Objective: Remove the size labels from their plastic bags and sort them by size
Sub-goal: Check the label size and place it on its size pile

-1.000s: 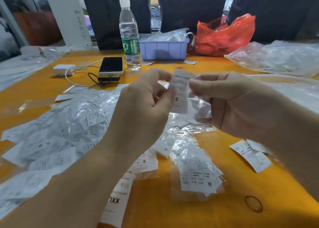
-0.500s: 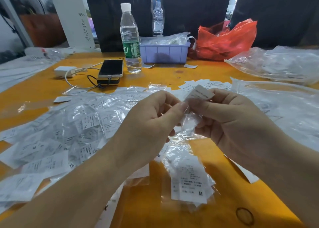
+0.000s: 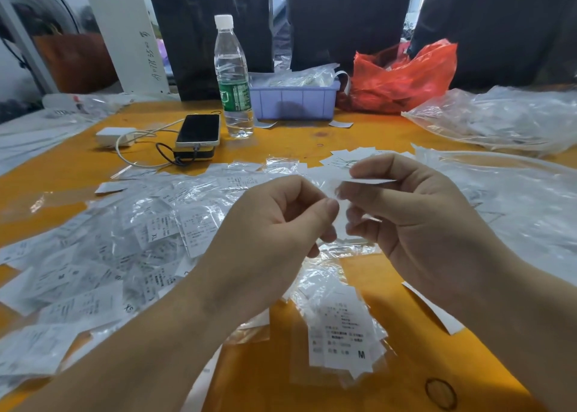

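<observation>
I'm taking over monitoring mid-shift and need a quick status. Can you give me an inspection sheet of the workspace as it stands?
Surface: orange table, much of it covered.
Job's things: white label held edge-on; small clear bag between the hands; bagged M labels near the front; pile of bagged labels to the left; loose labels behind the hands.
Clutter: water bottle, purple bin, red bag, big clear bags, phone on a power bank.
Grippers: right hand pinches the label; left hand pinches the small clear bag.
Cables: white cable from the charger; black cable at the phone.
Surroundings: dark bags and a white post behind.
</observation>
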Demonstrator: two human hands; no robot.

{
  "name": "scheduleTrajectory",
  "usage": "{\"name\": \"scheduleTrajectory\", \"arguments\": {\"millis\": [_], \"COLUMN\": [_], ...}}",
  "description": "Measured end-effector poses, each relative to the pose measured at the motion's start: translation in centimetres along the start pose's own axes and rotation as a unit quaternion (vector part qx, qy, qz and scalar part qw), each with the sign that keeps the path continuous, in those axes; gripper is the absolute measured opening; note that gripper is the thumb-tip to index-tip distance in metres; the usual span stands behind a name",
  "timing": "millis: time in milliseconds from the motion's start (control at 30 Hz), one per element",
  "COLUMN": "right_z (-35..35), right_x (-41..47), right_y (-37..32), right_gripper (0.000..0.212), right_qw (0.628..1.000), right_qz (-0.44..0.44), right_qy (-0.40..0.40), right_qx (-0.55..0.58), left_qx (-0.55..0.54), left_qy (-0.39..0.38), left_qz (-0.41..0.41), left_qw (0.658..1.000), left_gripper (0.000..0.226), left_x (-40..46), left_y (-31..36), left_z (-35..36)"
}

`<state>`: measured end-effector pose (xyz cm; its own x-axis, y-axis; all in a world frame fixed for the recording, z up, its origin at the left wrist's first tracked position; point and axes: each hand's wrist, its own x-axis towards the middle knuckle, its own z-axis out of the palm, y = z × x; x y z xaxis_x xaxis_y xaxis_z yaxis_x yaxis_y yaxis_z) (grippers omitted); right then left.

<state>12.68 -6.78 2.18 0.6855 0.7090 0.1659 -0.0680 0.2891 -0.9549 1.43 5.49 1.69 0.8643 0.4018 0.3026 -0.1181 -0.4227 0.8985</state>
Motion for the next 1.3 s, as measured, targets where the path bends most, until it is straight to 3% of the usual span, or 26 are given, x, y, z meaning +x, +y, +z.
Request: {"name": "scheduleTrajectory", "arguments": {"millis": [233,367,500,800,1000,1300], "right_z": [-0.2,-0.2,-0.3,-1.1,-1.0,-1.1], "right_x": [0.3,0.1,0.2,0.7,0.2,0.5], "right_y": [-0.2,0.0,0.2,-0.6,-0.8,-0.7], "right_gripper": [0.033,0.041,0.033,0.005,0.023,0.024], "right_qw": [0.999,0.999,0.998,0.993,0.988,0.989], "right_qz": [-0.003,0.014,0.01,-0.055,-0.092,-0.076], "right_qy": [0.023,-0.024,-0.014,0.051,0.025,-0.022], "right_qx": [-0.023,-0.037,-0.053,-0.089,-0.118,-0.128], "left_qx": [0.007,-0.018,-0.037,-0.076,-0.089,-0.098], "left_qy": [0.007,0.0,-0.005,0.02,0.052,0.031], "left_qz": [-0.024,-0.074,-0.036,-0.049,-0.049,-0.053], "left_qw": [1.0,0.997,0.999,0.996,0.993,0.993], "left_gripper": [0.01,0.035,0.004,0.004,0.006,0.004], "left_x": [0.2,0.6,0.5,0.6,0.6,0.4], "left_y": [-0.3,-0.8,-0.3,-0.2,-0.1,0.1], "left_z": [-0.1,-0.3,-0.3,-0.5,-0.6,-0.4]}}
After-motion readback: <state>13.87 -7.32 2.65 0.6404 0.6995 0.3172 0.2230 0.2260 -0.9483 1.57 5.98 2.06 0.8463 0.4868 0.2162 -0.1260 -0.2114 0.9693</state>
